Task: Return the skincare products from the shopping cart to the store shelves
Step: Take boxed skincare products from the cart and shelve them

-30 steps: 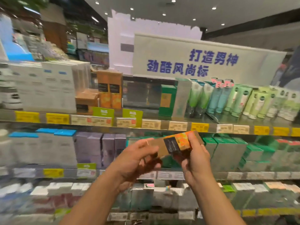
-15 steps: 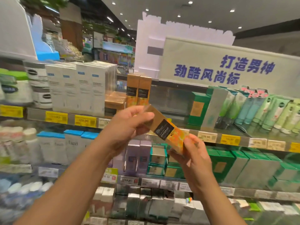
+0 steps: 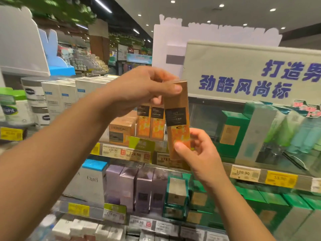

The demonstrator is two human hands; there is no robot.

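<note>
A tall brown and orange skincare box (image 3: pixel 177 117) with a black label stands nearly upright in front of the top shelf (image 3: pixel 246 173). My left hand (image 3: pixel 144 89) pinches its top end. My right hand (image 3: pixel 198 150) grips its bottom end with thumb on the front. Just behind it, two matching orange boxes (image 3: pixel 150 124) stand side by side on the shelf, with a squat brown box (image 3: pixel 121 131) to their left.
White boxes (image 3: pixel 59 96) and jars (image 3: pixel 34 94) fill the top shelf's left. Green boxes (image 3: pixel 232 131) and tubes (image 3: pixel 298 133) stand at its right under a sign with blue characters (image 3: pixel 243 73). Purple boxes (image 3: pixel 137 186) and green boxes (image 3: pixel 177 195) line the shelf below, behind price tags (image 3: pixel 132 153).
Both hands have lifted the orange box and turned it from tilted to nearly upright, up to the matching boxes on the top shelf. The view has moved closer and leftward.
</note>
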